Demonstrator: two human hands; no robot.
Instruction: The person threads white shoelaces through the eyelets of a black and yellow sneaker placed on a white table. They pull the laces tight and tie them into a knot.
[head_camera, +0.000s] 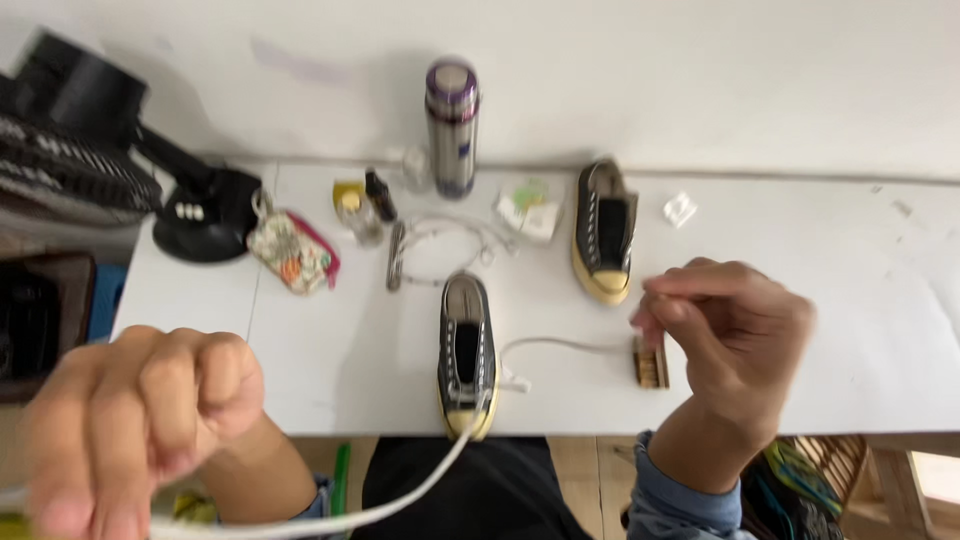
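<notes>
We are in the middle of drawing a white shoelace (400, 500) through the near dark sneaker (467, 352), which lies at the worktop's (800, 300) front edge: our left hand (140, 420) is clenched on one run of the lace pulled up close to the camera, and our right hand (735, 335) has its fingers pinched on the other end, above a small wooden brush (651, 363). We judge the next move needs both runs drawn even and snug, with the sneaker kept from sliding off the edge. The second sneaker (603, 230) lies apart, farther back.
</notes>
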